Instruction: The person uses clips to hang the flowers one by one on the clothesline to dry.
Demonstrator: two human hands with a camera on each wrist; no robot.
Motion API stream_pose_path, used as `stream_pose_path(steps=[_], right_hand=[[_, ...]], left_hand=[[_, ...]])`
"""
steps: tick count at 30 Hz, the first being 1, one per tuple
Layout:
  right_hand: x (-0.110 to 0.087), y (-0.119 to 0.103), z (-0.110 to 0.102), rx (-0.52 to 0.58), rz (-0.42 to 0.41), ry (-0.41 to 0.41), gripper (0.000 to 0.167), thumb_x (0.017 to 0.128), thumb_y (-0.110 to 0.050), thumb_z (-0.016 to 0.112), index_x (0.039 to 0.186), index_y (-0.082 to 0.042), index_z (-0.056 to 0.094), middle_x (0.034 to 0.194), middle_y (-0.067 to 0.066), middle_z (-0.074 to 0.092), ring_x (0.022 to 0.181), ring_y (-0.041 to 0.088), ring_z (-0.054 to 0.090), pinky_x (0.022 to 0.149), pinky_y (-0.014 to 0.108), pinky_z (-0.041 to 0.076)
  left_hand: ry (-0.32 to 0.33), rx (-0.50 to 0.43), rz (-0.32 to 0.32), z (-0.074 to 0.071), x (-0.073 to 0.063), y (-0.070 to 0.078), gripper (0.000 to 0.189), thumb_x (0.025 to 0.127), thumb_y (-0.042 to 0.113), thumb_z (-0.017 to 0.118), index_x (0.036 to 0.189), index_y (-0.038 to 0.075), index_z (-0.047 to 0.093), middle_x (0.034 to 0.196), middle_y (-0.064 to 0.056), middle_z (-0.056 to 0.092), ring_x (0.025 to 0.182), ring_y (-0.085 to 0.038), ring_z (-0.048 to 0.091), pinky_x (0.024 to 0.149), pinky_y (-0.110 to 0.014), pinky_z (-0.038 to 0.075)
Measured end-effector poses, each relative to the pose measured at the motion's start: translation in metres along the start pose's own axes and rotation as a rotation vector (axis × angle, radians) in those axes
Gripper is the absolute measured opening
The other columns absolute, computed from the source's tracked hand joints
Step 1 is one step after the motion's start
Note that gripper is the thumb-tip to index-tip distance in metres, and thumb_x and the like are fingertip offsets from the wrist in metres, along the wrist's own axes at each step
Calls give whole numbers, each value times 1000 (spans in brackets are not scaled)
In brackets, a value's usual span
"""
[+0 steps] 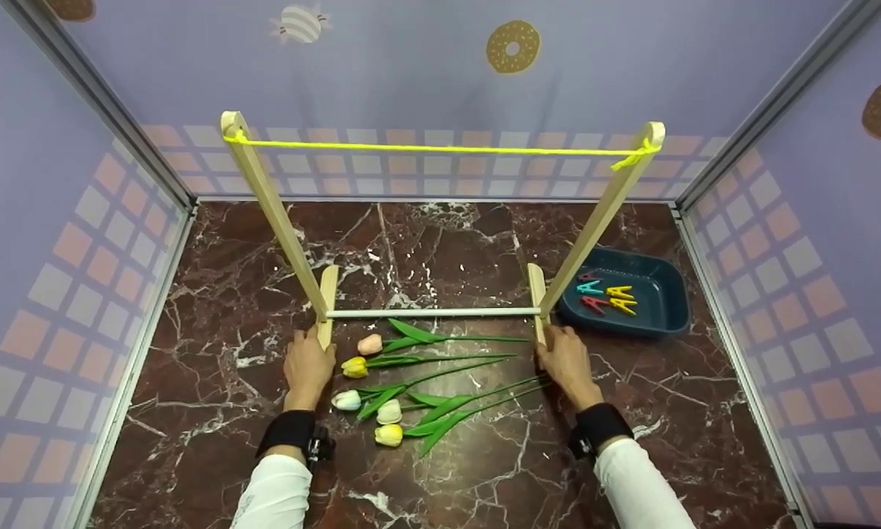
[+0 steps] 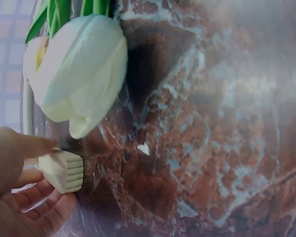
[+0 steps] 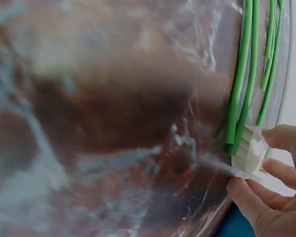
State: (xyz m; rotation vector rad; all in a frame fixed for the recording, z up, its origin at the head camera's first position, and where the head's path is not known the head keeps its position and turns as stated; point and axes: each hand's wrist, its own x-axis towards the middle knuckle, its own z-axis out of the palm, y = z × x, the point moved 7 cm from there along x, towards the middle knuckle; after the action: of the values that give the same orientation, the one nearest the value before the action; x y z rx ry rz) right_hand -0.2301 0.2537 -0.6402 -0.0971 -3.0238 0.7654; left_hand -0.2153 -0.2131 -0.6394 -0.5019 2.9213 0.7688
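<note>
A wooden stand (image 1: 293, 242) has two uprights, a white crossbar (image 1: 433, 313) low down and a yellow string (image 1: 440, 148) tied between the tops. My left hand (image 1: 310, 365) grips the near end of its left foot (image 2: 64, 170), thumb on one side and fingers on the other. At the right foot (image 3: 247, 148), my right hand (image 1: 569, 364) holds the near end between thumb and fingers. Several artificial tulips lie between my hands, among them a pink tulip (image 1: 370, 344) and a yellow tulip (image 1: 354, 367), their stems pointing right.
Just right of the stand sits a dark blue plastic basket (image 1: 671, 294) holding several clothespins (image 1: 621, 292) in red, yellow and turquoise. Patterned panels (image 1: 440, 88) enclose the dark marbled surface (image 1: 440, 242) at the back and both sides.
</note>
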Motion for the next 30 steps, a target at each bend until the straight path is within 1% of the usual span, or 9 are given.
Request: stream_pose_path(steps=[3, 7, 9, 13, 16, 22, 27, 28, 30], right_hand=[[7, -2, 0, -30, -5, 14, 43, 90, -19, 68, 127, 3, 63, 109, 27, 64, 98, 47, 65, 85, 58, 53], [12, -7, 0, -63, -32, 38, 36, 89, -16, 68, 119, 4, 68, 103, 27, 65, 94, 46, 65, 82, 58, 53], [13, -9, 0, -70, -39, 48, 34, 88, -15, 69, 117, 5, 69, 102, 26, 66, 94, 45, 65, 82, 57, 54], [13, -9, -1, -65, -31, 63, 35, 88, -14, 70, 118, 4, 69, 104, 26, 67, 95, 45, 66, 82, 57, 54], [12, -7, 0, -62, -27, 58, 34, 89, -14, 70, 119, 3, 70, 103, 25, 66, 94, 45, 65, 83, 57, 54], [12, -3, 1, -49, -25, 21, 33, 90, -14, 69, 120, 1, 70, 101, 25, 65, 95, 44, 65, 85, 57, 53], [13, -6, -6, -40, -55, -3, 30, 92, -15, 67, 117, 1, 71, 98, 25, 66, 93, 45, 66, 83, 57, 53], [13, -7, -9, -33, -62, 2, 27, 92, -15, 66, 114, 1, 72, 96, 25, 67, 91, 44, 66, 82, 57, 54], [12, -7, -18, -13, -71, 42, 24, 93, -16, 66, 107, 1, 74, 92, 23, 69, 86, 42, 68, 77, 56, 54]], left_hand=[[-18, -17, -2, 0, 2, 0, 59, 98, 25, 62, 147, -1, 42, 139, -31, 47, 120, -49, 51, 98, -60, 45], [-4, -15, -2, -1, 4, 2, 56, 98, 21, 62, 146, -2, 44, 139, -31, 46, 120, -49, 51, 99, -60, 45], [3, -3, -3, -2, 4, 3, 55, 98, 19, 62, 145, -3, 44, 139, -31, 47, 120, -49, 52, 98, -60, 45], [-10, 26, 4, -2, 3, 7, 54, 98, 17, 61, 145, -4, 44, 140, -32, 45, 120, -50, 52, 98, -60, 46], [-20, 39, 14, 0, 1, 9, 54, 98, 17, 61, 144, -5, 43, 142, -34, 42, 121, -51, 51, 97, -60, 47], [-12, 82, 42, 3, -3, 9, 54, 99, 19, 60, 143, -8, 44, 136, -33, 47, 114, -49, 56, 91, -57, 50], [-16, 90, 40, 4, -3, 9, 54, 99, 19, 61, 143, -9, 44, 135, -33, 47, 111, -48, 57, 89, -57, 51], [-18, 90, 38, 4, -3, 9, 54, 99, 19, 61, 142, -9, 44, 135, -33, 47, 110, -48, 57, 89, -56, 51], [-21, 97, 38, 4, -4, 10, 54, 99, 19, 61, 143, -9, 44, 135, -33, 48, 110, -48, 58, 89, -56, 51]])
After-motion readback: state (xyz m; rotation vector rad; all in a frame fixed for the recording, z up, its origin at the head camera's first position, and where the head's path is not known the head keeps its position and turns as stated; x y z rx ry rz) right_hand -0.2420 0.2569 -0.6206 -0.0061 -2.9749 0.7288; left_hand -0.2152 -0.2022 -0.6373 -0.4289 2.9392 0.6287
